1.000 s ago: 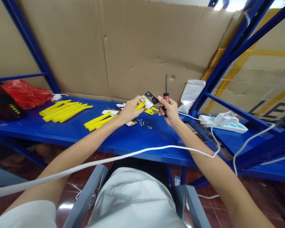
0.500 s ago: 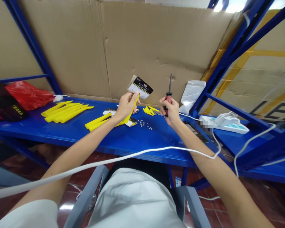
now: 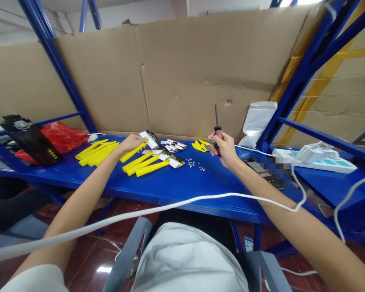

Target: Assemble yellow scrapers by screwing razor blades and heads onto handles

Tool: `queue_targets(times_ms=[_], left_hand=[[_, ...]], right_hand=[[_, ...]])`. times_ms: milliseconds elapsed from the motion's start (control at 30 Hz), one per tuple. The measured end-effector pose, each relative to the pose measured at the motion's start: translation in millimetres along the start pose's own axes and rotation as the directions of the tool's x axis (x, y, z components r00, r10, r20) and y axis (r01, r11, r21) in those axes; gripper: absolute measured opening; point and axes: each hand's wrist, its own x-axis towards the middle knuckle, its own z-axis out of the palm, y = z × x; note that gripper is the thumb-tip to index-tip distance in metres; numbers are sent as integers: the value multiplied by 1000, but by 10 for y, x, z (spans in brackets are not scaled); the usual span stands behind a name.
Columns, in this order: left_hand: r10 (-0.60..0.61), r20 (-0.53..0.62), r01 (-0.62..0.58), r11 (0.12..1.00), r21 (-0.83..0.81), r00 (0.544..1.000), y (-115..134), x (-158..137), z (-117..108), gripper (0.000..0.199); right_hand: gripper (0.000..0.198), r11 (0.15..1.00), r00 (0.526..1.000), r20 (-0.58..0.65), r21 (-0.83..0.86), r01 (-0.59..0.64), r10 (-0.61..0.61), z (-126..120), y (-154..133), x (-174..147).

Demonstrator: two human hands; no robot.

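My left hand [image 3: 132, 143] is closed around a long yellow tube-shaped piece [image 3: 130, 155] with a black-and-white card [image 3: 150, 140] at its far end. It is just above the table, beside several similar yellow pieces [image 3: 146, 165]. My right hand [image 3: 227, 149] grips the red-and-black handle of a screwdriver [image 3: 218, 132], whose shaft points upward. Small metal bits [image 3: 192, 164], too small to name surely, are scattered between the hands. Behind them is a yellow tool with a grey metal part [image 3: 201, 145]. More printed cards [image 3: 174, 145] lie near the left hand.
More yellow pieces [image 3: 95, 153] lie at the left of the blue table [image 3: 182, 182], near a red plastic bag [image 3: 63, 136] and a black box [image 3: 33, 140]. A white cable [image 3: 207, 197] crosses in front of me. At right are a white pouch [image 3: 260, 121] and a power strip [image 3: 331, 158].
My left hand has moved left and down to the table with the yellow piece and its card. The right hand still holds the screwdriver upright. The camera view has shifted.
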Motion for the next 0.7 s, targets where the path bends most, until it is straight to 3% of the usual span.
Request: queue_targets(times_ms=[100, 200, 267, 400, 533, 700], left_hand=[[-27, 35, 23, 993, 112, 999, -162, -51, -33, 58], [-10, 8, 8, 973, 231, 1000, -237, -68, -68, 56], [20, -5, -17, 955, 297, 1000, -266, -88, -95, 53], [69, -18, -57, 920, 387, 997, -345, -197, -209, 46], [59, -105, -1, 875, 484, 993, -515, -364, -479, 45], [17, -203, 114, 779, 616, 979, -779, -529, -764, 46]], right_hand=[[23, 987, 999, 39, -159, -4, 11, -7, 70, 6], [19, 922, 996, 89, -386, 11, 25, -42, 135, 16], [16, 833, 991, 127, -551, 43, 33, -77, 167, 23], [13, 573, 968, 232, -809, 136, 98, -149, 234, 37], [9, 362, 915, 331, -902, 235, 231, -196, 335, 55], [13, 249, 860, 404, -908, 337, 310, -227, 411, 99]])
